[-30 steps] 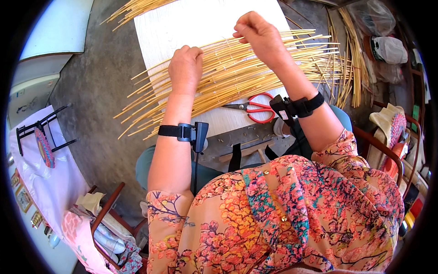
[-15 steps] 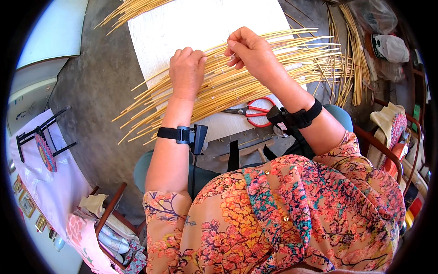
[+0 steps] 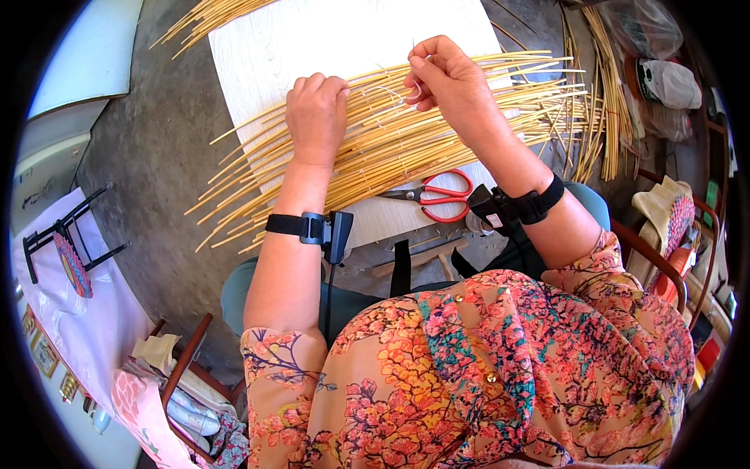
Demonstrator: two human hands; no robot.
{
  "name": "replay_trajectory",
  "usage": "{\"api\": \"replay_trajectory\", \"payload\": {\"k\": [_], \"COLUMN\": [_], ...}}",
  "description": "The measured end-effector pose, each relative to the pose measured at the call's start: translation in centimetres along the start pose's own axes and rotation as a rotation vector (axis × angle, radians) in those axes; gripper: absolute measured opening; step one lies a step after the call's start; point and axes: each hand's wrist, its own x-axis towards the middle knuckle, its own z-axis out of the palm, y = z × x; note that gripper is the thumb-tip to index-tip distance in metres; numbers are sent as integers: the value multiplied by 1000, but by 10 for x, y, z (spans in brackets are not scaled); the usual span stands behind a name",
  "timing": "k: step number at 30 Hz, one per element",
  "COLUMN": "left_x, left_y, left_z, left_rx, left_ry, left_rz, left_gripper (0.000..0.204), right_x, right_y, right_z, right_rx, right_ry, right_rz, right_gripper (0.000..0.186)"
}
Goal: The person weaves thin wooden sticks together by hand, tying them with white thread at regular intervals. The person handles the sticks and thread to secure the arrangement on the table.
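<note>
A row of thin yellow reeds (image 3: 391, 142), stitched together with white thread, lies slantwise over a white board (image 3: 273, 47). My left hand (image 3: 318, 113) is closed at the far edge of the reeds, its fingers curled round the outermost one; the fingertips are partly hidden. Above the same edge, farther right, my right hand (image 3: 447, 74) pinches a thin needle (image 3: 413, 45) that points up. White thread (image 3: 383, 90) hangs in a loose loop below these fingers and runs over the reeds toward my left hand. Red-handled scissors (image 3: 426, 189) rest on the board's near side.
More reeds (image 3: 207, 19) lie at the far left, and a loose bundle (image 3: 613, 94) is at the right beside plastic bags (image 3: 668, 82). Wooden chairs (image 3: 191, 356) stand at both sides. A black stool frame (image 3: 70, 234) is at the left.
My right hand has moved right and slightly away with the needle, drawing out a longer stretch of white thread. My left hand stays on the reeds, which have shifted slightly left in view.
</note>
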Motion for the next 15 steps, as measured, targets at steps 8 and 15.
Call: {"api": "replay_trajectory", "payload": {"k": [8, 15], "left_x": [6, 5], "left_y": [3, 0], "left_z": [-7, -11], "left_rx": [76, 88], "left_ry": [-97, -131], "left_rz": [-13, -15], "left_gripper": [7, 11], "right_x": [-3, 0], "right_y": [-7, -1], "right_z": [5, 3], "right_rx": [99, 186], "right_ry": [-37, -16], "right_rz": [177, 215], "right_gripper": [13, 15]}}
